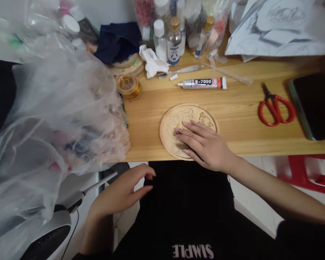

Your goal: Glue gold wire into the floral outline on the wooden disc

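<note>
A round wooden board with a drawn line design lies by the table's front edge, and some of its lines carry gold wire-like outlines at the upper right. My right hand rests flat on it, fingers stretched out and palm down. Beneath and beside those fingers shows a dark brownish patch whose material I cannot make out. My left hand hovers off the table's front edge, thumb and curled fingers apart, with nothing between them. A glue tube marked B-7000 lies behind the board.
Red-handled scissors and a phone lie at right. Clear plastic bags fill the left side, beside a spool of gold wire. Bottles, a crumpled tissue and a pen-like tool are along the back.
</note>
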Tool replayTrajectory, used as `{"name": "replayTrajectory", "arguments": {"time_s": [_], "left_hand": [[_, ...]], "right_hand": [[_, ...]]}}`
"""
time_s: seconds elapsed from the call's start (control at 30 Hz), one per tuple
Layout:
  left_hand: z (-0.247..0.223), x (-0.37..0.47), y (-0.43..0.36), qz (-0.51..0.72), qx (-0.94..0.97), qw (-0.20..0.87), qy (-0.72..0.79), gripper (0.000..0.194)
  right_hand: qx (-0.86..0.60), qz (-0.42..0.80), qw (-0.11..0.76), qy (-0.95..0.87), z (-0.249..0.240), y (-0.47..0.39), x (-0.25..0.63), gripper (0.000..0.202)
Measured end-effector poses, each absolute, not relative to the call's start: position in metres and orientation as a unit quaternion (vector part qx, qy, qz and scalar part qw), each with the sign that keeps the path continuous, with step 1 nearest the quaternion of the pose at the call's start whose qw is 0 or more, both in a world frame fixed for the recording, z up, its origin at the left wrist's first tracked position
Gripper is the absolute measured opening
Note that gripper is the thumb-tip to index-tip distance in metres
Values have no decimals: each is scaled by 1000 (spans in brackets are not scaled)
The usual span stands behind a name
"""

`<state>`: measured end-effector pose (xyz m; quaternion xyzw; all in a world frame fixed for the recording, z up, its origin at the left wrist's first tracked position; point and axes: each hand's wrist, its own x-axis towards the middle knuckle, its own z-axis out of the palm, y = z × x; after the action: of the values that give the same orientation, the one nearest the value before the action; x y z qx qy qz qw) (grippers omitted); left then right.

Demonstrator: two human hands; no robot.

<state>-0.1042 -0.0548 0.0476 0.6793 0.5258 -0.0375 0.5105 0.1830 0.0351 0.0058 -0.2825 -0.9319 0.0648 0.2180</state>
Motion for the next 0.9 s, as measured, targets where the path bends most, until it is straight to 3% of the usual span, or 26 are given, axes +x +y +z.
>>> {"name": "replayTrajectory", "arguments": {"time_s": [0.1,0.2,0.27,0.43,0.5,0.77,0.9], "left_hand": [[70,-86,-37,121,767,501,382,13],[67,-69,-10,221,819,354,393,15],[61,-59,12,257,835,265,408,15],[55,-41,66,318,855,199,358,11],[51,-35,83,342,840,226,355,12],[4,-20,108,468,605,529,368,14],[3,-23,112,492,536,584,361,22]], "right_hand": [[-282,67,218,-932,8,35,183,36],[-287,79,214,-930,10,35,182,37],[-291,85,210,-930,11,35,182,38],[-294,88,213,-928,12,35,182,38],[-294,91,213,-927,11,35,182,39],[-305,99,205,-925,13,34,182,37],[-298,98,192,-930,14,35,182,40]]}}
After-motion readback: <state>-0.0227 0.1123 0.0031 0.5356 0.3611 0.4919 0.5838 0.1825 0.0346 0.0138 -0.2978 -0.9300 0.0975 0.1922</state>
